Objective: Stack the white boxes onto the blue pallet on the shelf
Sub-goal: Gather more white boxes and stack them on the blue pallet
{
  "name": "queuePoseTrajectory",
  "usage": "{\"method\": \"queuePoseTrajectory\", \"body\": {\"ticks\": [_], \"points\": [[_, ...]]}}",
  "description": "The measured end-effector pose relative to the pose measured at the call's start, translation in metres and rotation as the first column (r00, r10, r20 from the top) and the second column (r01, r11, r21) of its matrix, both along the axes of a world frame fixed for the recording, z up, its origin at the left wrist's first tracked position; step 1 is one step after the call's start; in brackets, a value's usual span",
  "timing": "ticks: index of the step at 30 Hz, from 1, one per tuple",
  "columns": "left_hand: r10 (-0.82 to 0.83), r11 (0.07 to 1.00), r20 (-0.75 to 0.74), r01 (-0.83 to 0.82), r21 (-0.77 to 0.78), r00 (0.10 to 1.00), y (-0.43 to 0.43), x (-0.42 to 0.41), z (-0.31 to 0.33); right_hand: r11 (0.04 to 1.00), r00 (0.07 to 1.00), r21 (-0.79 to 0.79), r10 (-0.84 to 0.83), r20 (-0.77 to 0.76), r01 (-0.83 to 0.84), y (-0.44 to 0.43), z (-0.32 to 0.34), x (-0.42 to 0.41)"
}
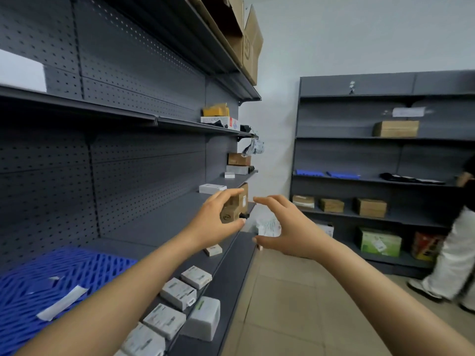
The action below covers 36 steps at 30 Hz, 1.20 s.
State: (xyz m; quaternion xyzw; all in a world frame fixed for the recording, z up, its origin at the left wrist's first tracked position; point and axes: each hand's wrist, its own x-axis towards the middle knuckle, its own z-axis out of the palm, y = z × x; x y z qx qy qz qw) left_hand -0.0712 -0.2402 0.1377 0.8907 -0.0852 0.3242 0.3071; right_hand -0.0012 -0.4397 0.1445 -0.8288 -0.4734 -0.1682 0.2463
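Near shelving unit (144, 104), grey with a perforated back panel, runs along the left; its lower shelf board (167, 219) carries the task's things. A second grey shelving unit (347, 155) stands against the far wall, with brown cartons and two blue pallets on its boards. A tiled floor (282, 291) lies between the two units. A second person (457, 253) in pale trousers stands at the right margin.

Blue pallet (77, 268): lies at the near left end of the shelf board, against the back panel. No white box rests on it; a flat white strip (61, 301) lies on its grid, near its front edge.

Left hand (213, 222): stretched out over the shelf board, fingers and thumb curved in a C. A brown box (235, 205) shows between fingertips and thumb; whether the hand grips it or the box stands farther back on the shelf cannot be told.

Right hand (285, 227): held beyond the shelf's front edge, over the floor, fingers and thumb spread in a matching C with nothing between them.

White boxes (178, 292): five or so lie in a loose row along the front edge of the shelf board, just to the right of the pallet and apart from it, under the left forearm. One larger white box (203, 317) sits at the very edge. A small pale box (213, 250) lies farther along the same edge, below the left wrist. Another white box (212, 188) rests on the shelf's far end.
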Motion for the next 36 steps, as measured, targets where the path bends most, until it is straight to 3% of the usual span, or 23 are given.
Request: {"method": "queuePoseTrajectory", "body": {"ticks": [12, 26, 36], "points": [[0.042, 0.999, -0.029, -0.042, -0.005, 0.999, 0.039, 0.093, -0.018, 1.0, 0.999, 0.001, 0.022, -0.042, -0.022, 0.035, -0.013, 0.097], [0.163, 0.986, -0.015, -0.163, -0.021, 0.987, -0.02, 0.225, -0.032, 0.993, 0.992, -0.029, 0.117, -0.051, -0.118, -0.019, -0.017, 0.247], [0.147, 0.985, -0.126, -0.157, -0.066, 0.981, -0.043, 0.322, -0.077, 0.997, 0.99, -0.053, 0.057, -0.128, -0.064, -0.051, -0.058, 0.342]]}}
